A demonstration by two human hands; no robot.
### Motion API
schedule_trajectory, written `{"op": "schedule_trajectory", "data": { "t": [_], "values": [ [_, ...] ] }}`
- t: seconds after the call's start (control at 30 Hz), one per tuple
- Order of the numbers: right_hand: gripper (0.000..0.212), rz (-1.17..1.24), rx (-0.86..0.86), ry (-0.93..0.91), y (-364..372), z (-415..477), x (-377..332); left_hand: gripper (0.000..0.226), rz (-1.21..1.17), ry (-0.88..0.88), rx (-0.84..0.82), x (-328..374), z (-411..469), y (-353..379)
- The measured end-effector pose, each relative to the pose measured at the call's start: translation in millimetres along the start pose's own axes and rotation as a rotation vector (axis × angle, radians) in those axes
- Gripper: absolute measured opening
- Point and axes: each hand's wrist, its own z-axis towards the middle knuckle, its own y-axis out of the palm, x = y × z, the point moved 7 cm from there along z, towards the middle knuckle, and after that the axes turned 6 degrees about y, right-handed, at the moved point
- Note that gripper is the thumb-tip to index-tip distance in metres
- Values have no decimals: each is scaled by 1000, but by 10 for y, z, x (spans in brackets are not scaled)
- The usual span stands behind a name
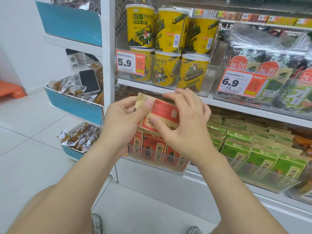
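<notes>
Left hand (121, 119) and right hand (186, 125) both pinch the red-and-tan paper seed packet (163, 112) above the clear plastic shelf bin (182, 169); best keep it upright, label forward, slotting among the matching red packets (152, 149).

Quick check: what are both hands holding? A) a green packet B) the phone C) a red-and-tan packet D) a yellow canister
C: the left hand and right hand both pinch a red-and-tan packet above the shelved red packets.

One head-worn wide-angle view looks forward and down, close on the packet (166, 110) before the shelf (236, 106).
</notes>
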Motion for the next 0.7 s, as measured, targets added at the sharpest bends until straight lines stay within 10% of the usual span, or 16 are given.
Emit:
{"op": "schedule_trajectory", "data": {
  "t": [0.7],
  "values": [
    [24, 89, 173, -120, -19, -20, -104, 18, -144, -25, -154, 18, -48, 133]
  ]
}}
